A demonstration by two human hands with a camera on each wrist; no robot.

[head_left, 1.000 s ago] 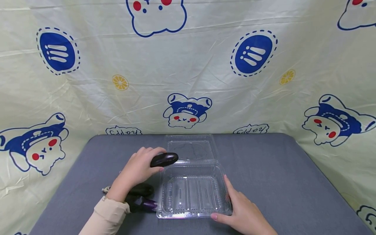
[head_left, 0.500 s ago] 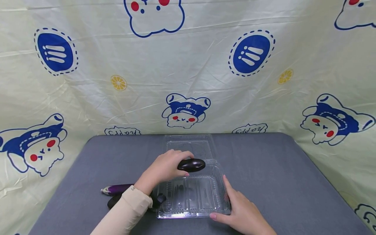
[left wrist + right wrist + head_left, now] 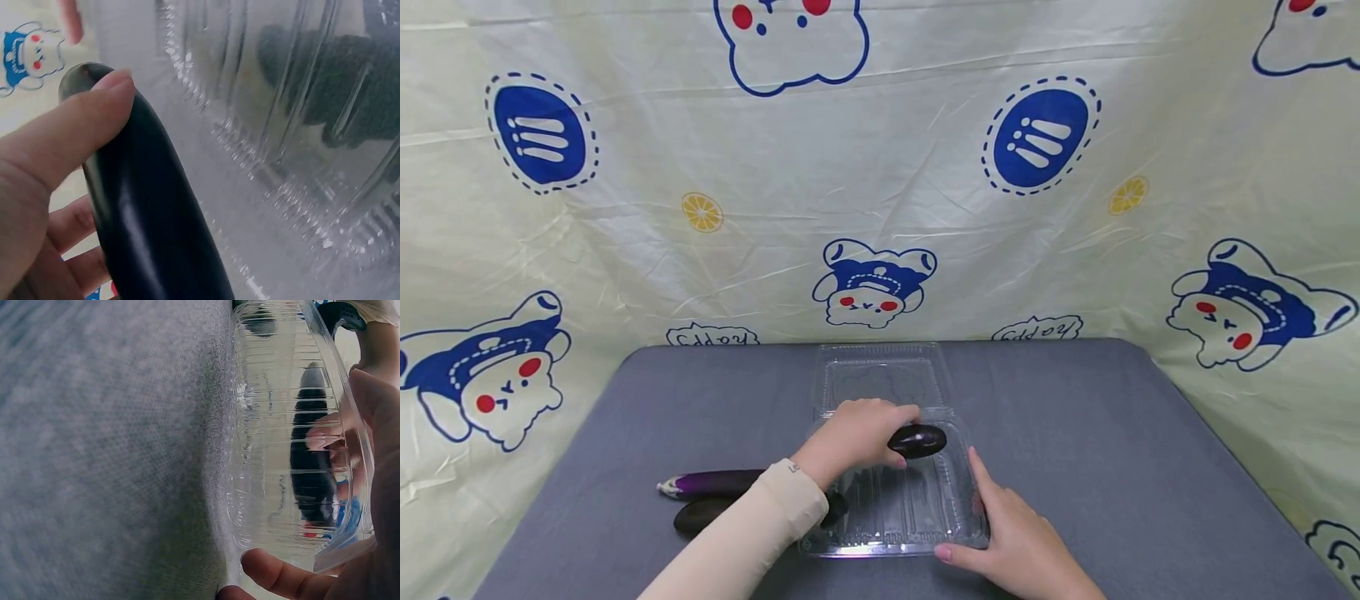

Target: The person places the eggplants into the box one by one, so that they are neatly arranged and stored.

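My left hand [image 3: 861, 433] grips a dark, glossy eggplant [image 3: 917, 441] by one end and holds it over the base of an open clear plastic clamshell container [image 3: 917, 546]. In the left wrist view the thumb lies along the top of the eggplant [image 3: 150, 206], with fingers on its far side. My right hand [image 3: 1026, 537] holds the container's near right corner, thumb at the front edge, fingers along the right side. Through the clear wall in the right wrist view, the held eggplant [image 3: 312, 462] shows above the container floor.
Left of the container lie a purple eggplant [image 3: 711, 484] and a darker one [image 3: 694, 517], partly hidden by the left sleeve [image 3: 767, 517]. The container's lid [image 3: 883, 379] lies folded back toward the wall cloth. A grey cloth [image 3: 1075, 433] covers the table.
My left hand has carried the eggplant rightward and slightly nearer, from the container's left rim to over its base. The eggplants at left are now less covered. The right hand stays put.
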